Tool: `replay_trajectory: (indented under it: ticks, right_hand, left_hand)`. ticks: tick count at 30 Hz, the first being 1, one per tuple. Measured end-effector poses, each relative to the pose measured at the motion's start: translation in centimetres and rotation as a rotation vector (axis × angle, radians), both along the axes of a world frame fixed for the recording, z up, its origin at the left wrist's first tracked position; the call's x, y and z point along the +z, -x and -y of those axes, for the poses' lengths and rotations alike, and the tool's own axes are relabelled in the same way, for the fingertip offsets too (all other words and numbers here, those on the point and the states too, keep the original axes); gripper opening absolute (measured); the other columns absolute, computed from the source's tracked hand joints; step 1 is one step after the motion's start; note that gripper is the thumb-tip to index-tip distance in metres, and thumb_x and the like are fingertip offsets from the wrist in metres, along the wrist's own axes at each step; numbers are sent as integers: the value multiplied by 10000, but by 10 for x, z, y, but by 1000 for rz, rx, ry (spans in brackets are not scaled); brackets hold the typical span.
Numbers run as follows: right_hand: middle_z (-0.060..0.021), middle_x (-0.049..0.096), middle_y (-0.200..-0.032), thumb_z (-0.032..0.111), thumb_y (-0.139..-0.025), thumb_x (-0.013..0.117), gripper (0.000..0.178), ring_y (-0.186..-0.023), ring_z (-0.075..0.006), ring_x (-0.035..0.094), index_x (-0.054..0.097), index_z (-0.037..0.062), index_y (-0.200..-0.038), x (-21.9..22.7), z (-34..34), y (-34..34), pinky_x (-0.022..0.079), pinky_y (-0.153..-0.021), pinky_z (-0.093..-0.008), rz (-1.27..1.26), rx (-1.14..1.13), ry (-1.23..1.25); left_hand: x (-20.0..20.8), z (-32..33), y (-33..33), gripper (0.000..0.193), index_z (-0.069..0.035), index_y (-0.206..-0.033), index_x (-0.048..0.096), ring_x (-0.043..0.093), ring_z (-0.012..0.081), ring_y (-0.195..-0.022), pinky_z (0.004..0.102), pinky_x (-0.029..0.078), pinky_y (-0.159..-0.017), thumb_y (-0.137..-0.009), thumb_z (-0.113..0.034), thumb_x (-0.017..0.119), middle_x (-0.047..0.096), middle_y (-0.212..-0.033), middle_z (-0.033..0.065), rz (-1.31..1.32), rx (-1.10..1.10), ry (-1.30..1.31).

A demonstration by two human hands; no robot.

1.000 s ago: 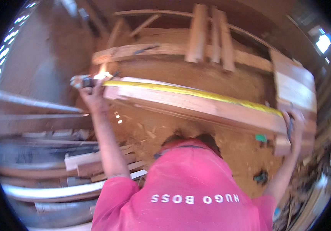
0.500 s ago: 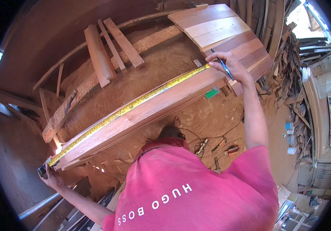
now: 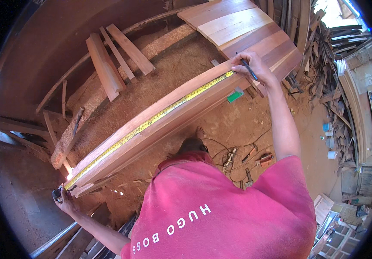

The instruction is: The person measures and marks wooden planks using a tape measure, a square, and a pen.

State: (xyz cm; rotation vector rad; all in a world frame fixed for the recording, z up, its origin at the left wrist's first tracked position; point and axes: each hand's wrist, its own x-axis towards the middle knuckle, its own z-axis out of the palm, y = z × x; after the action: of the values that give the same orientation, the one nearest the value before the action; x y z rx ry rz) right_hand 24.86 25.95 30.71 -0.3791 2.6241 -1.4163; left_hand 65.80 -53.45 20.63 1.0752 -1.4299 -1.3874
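Note:
A yellow tape measure (image 3: 148, 122) is stretched along a long reddish wooden plank (image 3: 168, 102). At the plank's near-left end, my left hand (image 3: 66, 204) is closed around the tape's dark case (image 3: 57, 194). My right hand (image 3: 255, 69) is at the far-right end, its thumb and fingertips at the end of the tape. A slim dark pen (image 3: 247, 67) is held in that same hand, slanting across the fingers. The fingertips partly hide the tape's tip. More planks lie beneath and along the near side of the measured one.
A panel of joined boards (image 3: 242, 30) stands beyond my right hand. Loose wood pieces (image 3: 104, 64) lean at the back left over sawdust. A green block (image 3: 235, 96) sits near the plank. Cords, a hammer (image 3: 250, 153) and other tools lie on the ground; scrap wood (image 3: 315, 73) is piled right.
The tape has shifted from the plank's far edge nearer to me, so wood now shows beyond it. My left hand with the case sits slightly farther right in view. Both hands keep their hold.

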Motion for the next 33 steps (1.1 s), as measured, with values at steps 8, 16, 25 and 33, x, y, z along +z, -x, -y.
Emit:
replay_trajectory:
  ticks: [8, 16, 25, 33]
  right_hand:
    - [-1, 679, -876, 34, -845, 835, 171, -823, -75, 620, 715, 7, -964, -4, 0, -2, 522, -706, -244, -65, -6, -20]
    - [-1, 677, -878, 44, -874, 813, 148, -828, -74, 617, 701, 15, -966, 1, -8, -17, 522, -708, -244, -32, -87, -8]
    - [-28, 626, -981, 289, -1008, 566, 284, -1016, -168, 667, 668, 41, -1103, 39, 65, -49, 552, -909, -320, 255, -392, 466]
    - [33, 563, -803, 111, -955, 729, 112, -757, -66, 503, 644, 46, -923, -10, -27, 5, 426, -682, -239, -30, 21, -245]
  left_hand:
    - [-8, 4, 3, 579, -75, -1341, 527, 691, 173, -880, 261, 608, -699, -851, 6, 825, 671, -1095, 100, -31, -49, 28]
    - [-6, -11, 17, 568, -73, -1337, 531, 697, 178, -877, 255, 611, -720, -854, 18, 817, 674, -1101, 98, -25, -77, 24]
    - [17, -34, 2, 361, -38, -1203, 628, 624, 106, -796, 245, 482, -647, -877, -30, 784, 690, -993, 19, 71, -178, 300]
    - [34, -66, 17, 644, -116, -1351, 541, 700, 177, -879, 290, 635, -665, -800, 53, 827, 663, -1092, 59, -25, 26, 15]
